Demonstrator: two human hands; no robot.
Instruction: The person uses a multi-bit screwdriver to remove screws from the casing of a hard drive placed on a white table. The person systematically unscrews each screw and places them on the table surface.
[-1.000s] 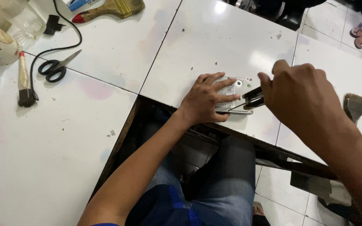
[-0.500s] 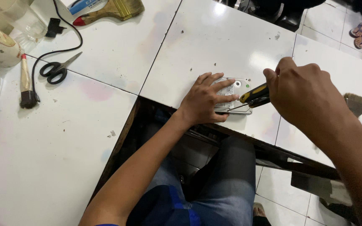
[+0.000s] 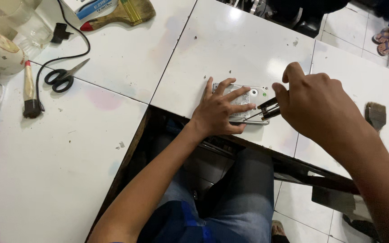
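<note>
The left hand point(image 3: 219, 110) lies flat on the flat silver metal hard drive point(image 3: 253, 96) on the white counter point(image 3: 230, 49), while the right hand point(image 3: 316, 105), immediately right, is closed around the black-handled screwdriver point(image 3: 266, 109), whose shaft points left.

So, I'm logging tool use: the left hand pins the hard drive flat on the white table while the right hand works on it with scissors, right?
Not quite. The head view shows the right hand holding a screwdriver, not scissors; the scissors lie untouched on the white table. The left hand does pin the hard drive flat.
</note>
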